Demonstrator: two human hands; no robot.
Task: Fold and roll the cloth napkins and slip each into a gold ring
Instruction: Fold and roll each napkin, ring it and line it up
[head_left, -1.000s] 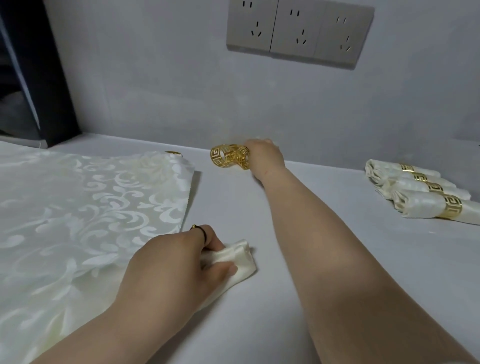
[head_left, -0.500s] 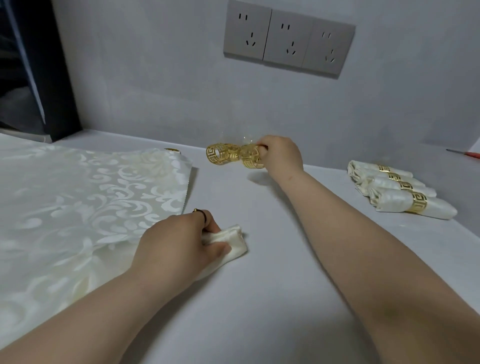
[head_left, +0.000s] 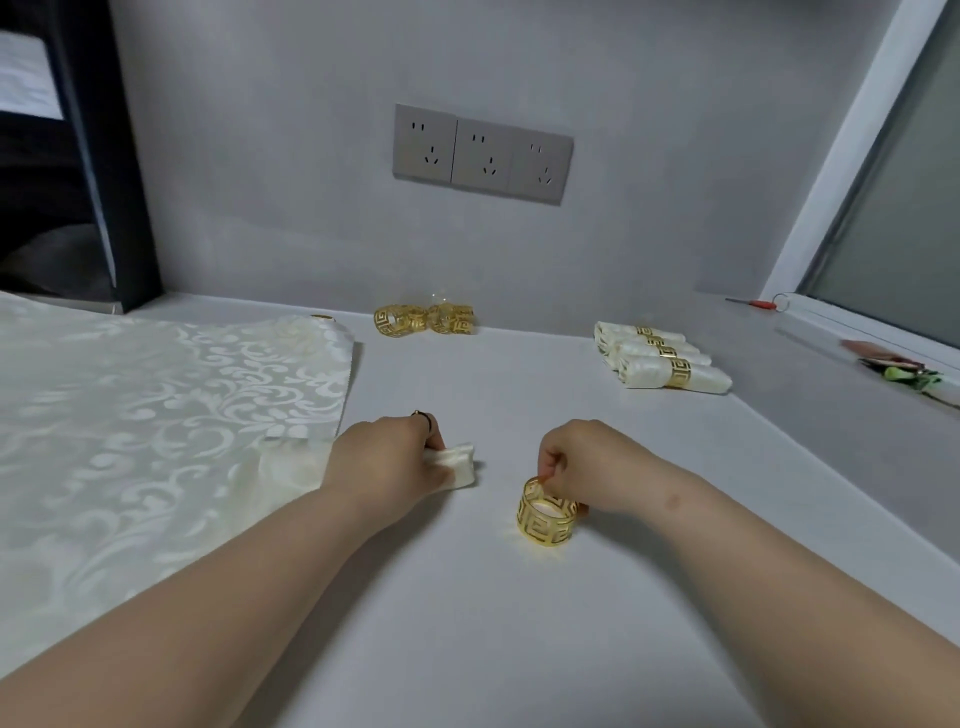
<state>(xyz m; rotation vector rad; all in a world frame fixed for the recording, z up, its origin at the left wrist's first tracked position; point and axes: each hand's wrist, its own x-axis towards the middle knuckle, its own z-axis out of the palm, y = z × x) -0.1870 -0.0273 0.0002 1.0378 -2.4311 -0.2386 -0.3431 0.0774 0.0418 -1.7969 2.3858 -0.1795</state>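
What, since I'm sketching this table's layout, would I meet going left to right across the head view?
Patterned cloth → left hand gripping the rolled napkin → gold ring pinched by the right hand → stack of ringed napkins → flower at the far right.

The left grip (head_left: 387, 460) clasps the napkin (head_left: 461, 464), the right grip (head_left: 582, 460) pinches the ring (head_left: 546, 515).
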